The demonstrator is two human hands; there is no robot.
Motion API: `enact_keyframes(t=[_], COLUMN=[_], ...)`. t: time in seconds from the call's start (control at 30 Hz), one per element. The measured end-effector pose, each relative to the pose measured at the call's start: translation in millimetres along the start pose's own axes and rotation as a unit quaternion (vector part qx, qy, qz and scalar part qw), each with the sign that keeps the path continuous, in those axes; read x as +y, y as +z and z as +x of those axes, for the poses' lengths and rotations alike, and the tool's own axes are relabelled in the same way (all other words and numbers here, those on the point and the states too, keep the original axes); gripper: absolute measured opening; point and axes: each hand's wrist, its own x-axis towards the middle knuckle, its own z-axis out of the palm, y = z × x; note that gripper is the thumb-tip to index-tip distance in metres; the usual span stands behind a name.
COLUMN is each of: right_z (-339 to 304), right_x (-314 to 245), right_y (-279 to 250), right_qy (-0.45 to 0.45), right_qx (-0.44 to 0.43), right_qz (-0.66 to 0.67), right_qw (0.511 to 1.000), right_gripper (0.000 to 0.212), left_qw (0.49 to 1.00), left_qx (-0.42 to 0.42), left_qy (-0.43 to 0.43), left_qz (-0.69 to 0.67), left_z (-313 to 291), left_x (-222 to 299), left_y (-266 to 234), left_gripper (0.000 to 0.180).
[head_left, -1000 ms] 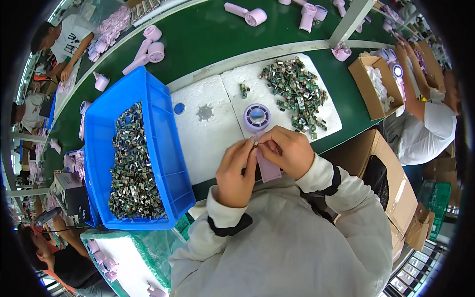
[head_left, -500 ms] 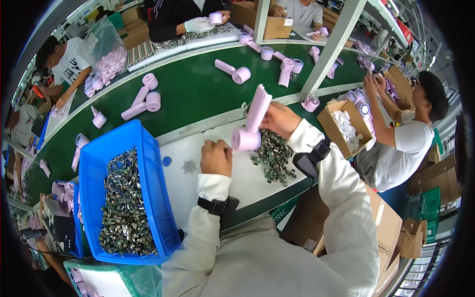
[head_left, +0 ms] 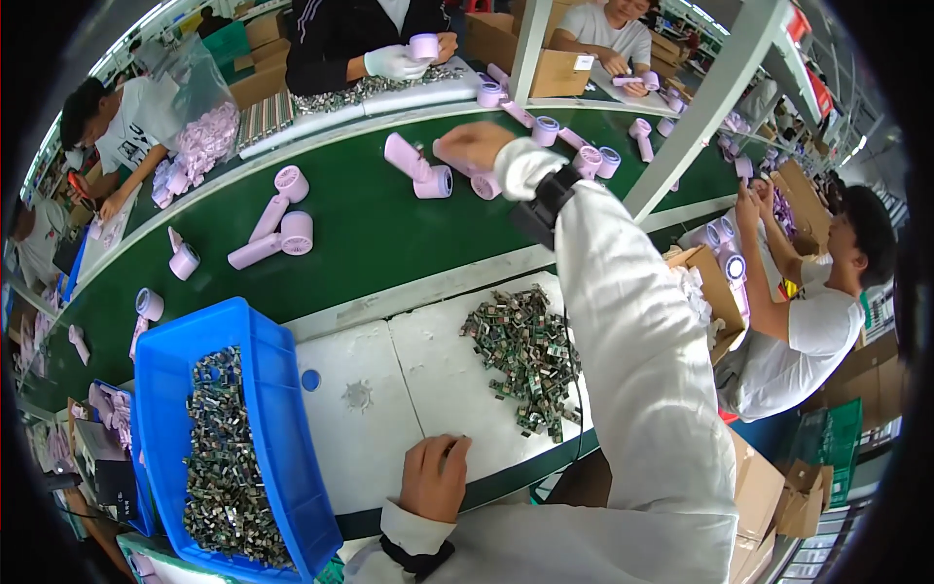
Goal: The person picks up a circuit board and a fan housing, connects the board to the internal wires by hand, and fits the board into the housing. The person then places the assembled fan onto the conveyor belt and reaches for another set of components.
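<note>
The right hand (head_left: 472, 146) is over a pink fan (head_left: 484, 185), grip unclear, a second fan (head_left: 416, 167) lying just left; the left hand (head_left: 436, 477) curls loosely, contents hidden; plenty seems left, circuit boards (head_left: 525, 360) heaped ahead-right of it.

Right arm (head_left: 632, 341): stretched long, running up from right of the blue bin (head_left: 282, 457) to well beyond its far end. Elbow nearly straight, pale sleeve down to the wrist (head_left: 545, 200), black strap with a dark unit on it. Right grip (head_left: 474, 146): past the bin's far end and off to its right, back of hand up, fingers pointing leftward, slightly blurred; can't tell how closed. Left grip (head_left: 435, 479): right of the bin's near half, low, knuckles up, fingers loosely curled, palm hidden. Left forearm (head_left: 413, 530): mostly out of view, short stretch showing right of the bin's near end, pale cuff, black band. Hands well apart.
</note>
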Motion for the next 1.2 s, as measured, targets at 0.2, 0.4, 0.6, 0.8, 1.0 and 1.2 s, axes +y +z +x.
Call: enact_keyframes(t=[0.2,0.4,0.6,0.8,1.0,1.2], right_z=[35,-9,4,43,106,129], right_x=[194,293,325,284,193,129], right_y=[-153,-199,-259,-223,-138,-90], right_qy=[0.392,0.291,0.285,0.317,0.197,0.103], right_qx=[0.17,-0.112,-0.122,-0.013,0.053,0.166], right_qz=[-0.379,-0.597,-0.655,-0.609,-0.403,-0.172], right_qw=[0.821,0.739,0.689,0.727,0.892,0.966], right_gripper=[0.059,0.051,0.064,0.043,0.049,0.064], left_qw=[0.999,0.998,0.998,0.997,0.997,0.997], left_qx=[-0.045,-0.041,-0.061,-0.065,-0.081,-0.066], left_qy=[-0.019,-0.031,-0.011,-0.024,-0.006,-0.011], left_qz=[0.019,0.023,-0.019,-0.025,0.017,0.036], left_z=[7,7,-3,-1,6,14], left_x=[3,-2,-8,-3,0,-5], left_y=[6,6,-2,4,-4,-2], left_gripper=[0.036,0.042,0.04,0.042,0.039,0.041])
